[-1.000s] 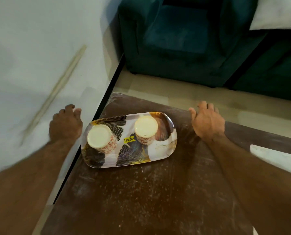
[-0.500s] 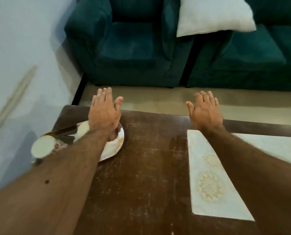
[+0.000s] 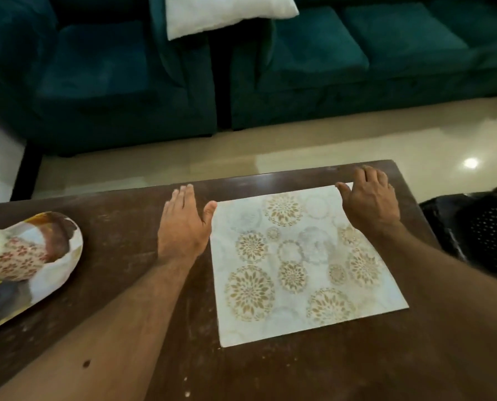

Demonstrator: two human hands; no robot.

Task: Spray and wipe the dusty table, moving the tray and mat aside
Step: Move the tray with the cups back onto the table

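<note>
While tray (image 3: 65,256) is cut off left | right hand (image 3: 370,204) covers mat (image 3: 296,264) corner

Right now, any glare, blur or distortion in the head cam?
Head view: one bright glare spot on the floor; tray and cup at the left edge smeared and stretched by the wide angle; mat pattern and both hands fairly sharp; overall light dim and warm.

Both forearms bare to the frame edge; no sleeves, watch or rings visible. Left hand (image 3: 182,227) and right hand (image 3: 370,202) ungloved. Small dark mole on the left forearm, well back from the hand.
</note>
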